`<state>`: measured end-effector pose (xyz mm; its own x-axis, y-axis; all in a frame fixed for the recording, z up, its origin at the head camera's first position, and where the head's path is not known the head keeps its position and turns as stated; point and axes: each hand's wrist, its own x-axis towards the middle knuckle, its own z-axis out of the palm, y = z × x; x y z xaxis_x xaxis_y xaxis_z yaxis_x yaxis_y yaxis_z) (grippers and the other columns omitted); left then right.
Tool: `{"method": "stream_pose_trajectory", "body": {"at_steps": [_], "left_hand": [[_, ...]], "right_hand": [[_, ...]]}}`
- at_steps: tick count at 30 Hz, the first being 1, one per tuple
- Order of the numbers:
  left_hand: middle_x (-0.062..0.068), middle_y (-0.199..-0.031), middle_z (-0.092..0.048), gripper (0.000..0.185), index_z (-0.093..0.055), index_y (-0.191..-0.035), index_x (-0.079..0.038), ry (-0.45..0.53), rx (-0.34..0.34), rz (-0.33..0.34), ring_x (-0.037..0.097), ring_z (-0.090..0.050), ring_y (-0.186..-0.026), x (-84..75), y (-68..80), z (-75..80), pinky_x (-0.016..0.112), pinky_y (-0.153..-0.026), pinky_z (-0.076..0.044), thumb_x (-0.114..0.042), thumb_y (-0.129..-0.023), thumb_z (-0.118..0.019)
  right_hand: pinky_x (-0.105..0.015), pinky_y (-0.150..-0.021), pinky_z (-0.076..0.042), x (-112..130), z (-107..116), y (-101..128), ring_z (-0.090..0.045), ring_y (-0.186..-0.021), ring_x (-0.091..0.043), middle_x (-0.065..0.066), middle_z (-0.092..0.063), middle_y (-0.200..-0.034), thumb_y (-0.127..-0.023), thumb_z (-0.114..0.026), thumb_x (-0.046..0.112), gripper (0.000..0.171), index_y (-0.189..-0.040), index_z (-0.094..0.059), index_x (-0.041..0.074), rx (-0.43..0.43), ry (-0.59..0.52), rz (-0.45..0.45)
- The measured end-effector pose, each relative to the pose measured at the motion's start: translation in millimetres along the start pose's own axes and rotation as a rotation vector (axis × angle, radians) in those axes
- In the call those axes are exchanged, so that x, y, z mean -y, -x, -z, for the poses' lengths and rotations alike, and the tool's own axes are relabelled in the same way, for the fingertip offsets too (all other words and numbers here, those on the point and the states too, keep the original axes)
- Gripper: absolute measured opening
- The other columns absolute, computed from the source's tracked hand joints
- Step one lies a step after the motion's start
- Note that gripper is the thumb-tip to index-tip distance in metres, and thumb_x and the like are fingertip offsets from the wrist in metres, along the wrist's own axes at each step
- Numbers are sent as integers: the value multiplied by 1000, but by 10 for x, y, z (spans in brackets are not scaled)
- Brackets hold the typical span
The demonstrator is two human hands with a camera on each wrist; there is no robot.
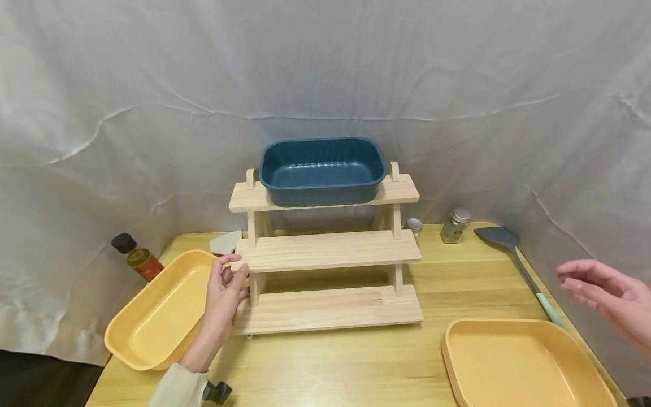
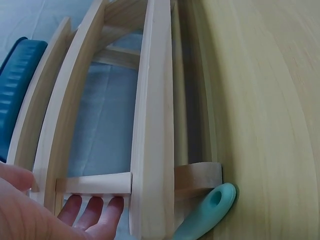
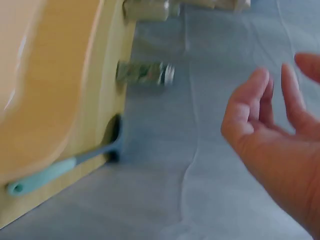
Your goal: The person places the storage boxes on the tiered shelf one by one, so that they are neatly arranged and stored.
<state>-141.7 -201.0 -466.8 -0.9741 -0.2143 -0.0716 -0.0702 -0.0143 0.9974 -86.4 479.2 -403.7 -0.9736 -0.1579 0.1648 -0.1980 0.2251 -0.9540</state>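
Note:
A three-tier wooden display shelf (image 1: 328,250) stands in the middle of the table. My left hand (image 1: 222,297) grips its left end at the middle tier. In the left wrist view the thumb lies along the board, and the other fingers (image 2: 95,212) curl against the side upright. A dark blue rectangular basin (image 1: 325,195) sits on the top tier. My right hand (image 1: 607,294) is raised in the air at the far right, fingers loosely bent and holding nothing. Below it lies a grey spatula (image 1: 524,268) with a mint-green handle.
Yellow basins stand left (image 1: 152,316) and front right (image 1: 529,362). A dark-capped bottle (image 1: 139,257) is behind the left one. Glass jars (image 1: 454,226) stand at the back right. A mint-green handle (image 2: 210,210) pokes out under the shelf. Grey cloth (image 1: 325,68) hangs around the table.

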Motion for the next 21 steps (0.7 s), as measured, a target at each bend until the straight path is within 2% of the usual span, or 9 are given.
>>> {"method": "stream_pose_trajectory", "body": {"at_steps": [6, 10, 14, 19, 21], "left_hand": [[4, -113, -55, 31, -44, -142, -12, 6, -10, -11, 26, -54, -113, -3, 15, -28, 34, -87, -57, -19, -116, -58], [3, -113, -54, 31, -44, -142, -11, -1, -11, -10, 27, -53, -114, -1, 14, -30, 35, -87, -57, -19, -116, -58], [3, -112, -53, 31, -44, -142, -12, -6, -14, -7, 28, -53, -114, 2, 10, -27, 35, -87, -56, -20, -116, -58], [3, -113, -54, 33, -44, -143, -11, -7, -13, -16, 27, -53, -113, 19, 4, -20, 35, -86, -57, -21, -116, -58], [4, -113, -54, 33, -43, -144, -11, -5, -10, -20, 27, -53, -114, 29, 3, -17, 35, -86, -57, -21, -116, -58]], "right_hand": [[-16, -89, -52, -382, 203, 195, -66, -115, -6, 2, -70, -133, -106, -37, -26, 48, -142, -61, -3, 67, -84, 75], [-15, -88, -51, -612, 292, 320, -63, -114, -4, 4, -70, -134, -104, -38, -28, 51, -141, -62, -3, 46, -74, 99], [-14, -86, -49, -777, 322, 435, -63, -111, -2, 7, -71, -130, -102, -42, -29, 52, -140, -65, -1, -8, -17, 71], [-14, -90, -49, -928, 315, 531, -64, -111, -4, 5, -71, -130, -102, -41, -30, 53, -142, -63, -4, 43, -78, 56], [-15, -90, -49, -964, 303, 553, -64, -110, -5, 5, -71, -129, -102, -42, -29, 53, -142, -63, -1, 47, -87, 41]]}}
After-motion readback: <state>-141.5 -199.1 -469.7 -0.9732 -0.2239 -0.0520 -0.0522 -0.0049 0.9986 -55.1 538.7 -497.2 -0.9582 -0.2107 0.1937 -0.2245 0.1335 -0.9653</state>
